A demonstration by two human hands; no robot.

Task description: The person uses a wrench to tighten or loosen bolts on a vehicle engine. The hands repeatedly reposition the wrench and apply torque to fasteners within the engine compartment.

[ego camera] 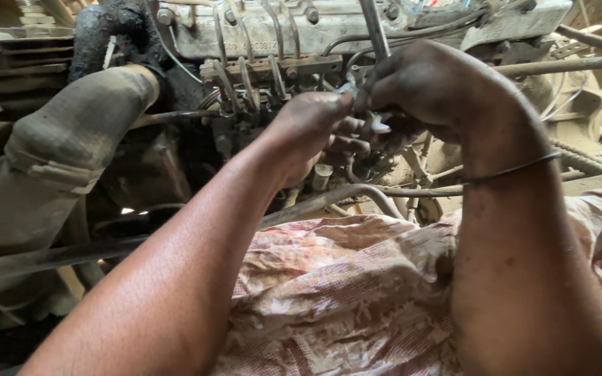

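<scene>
both greasy hands meet at a dusty engine's injection pump: the left hand and right hand have fingers curled tight around a small open-ended spanner set among the fuel pipes, fitting seemingly still unfinished.

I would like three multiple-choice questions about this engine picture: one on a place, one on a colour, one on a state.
1. Where is the big hose?
A. left of the hands
B. right of the hands
C. on the cloth

2. What colour is the cloth?
A. blue
B. plain black
C. faded red and cream

3. What is the right hand doing?
A. lying open on the cloth
B. closed around a spanner
C. hanging free

Answers:
1 A, the hose runs down the left side.
2 C, its pattern is reddish on cream.
3 B, the fingers curl around the metal tool beside the left hand.
</scene>
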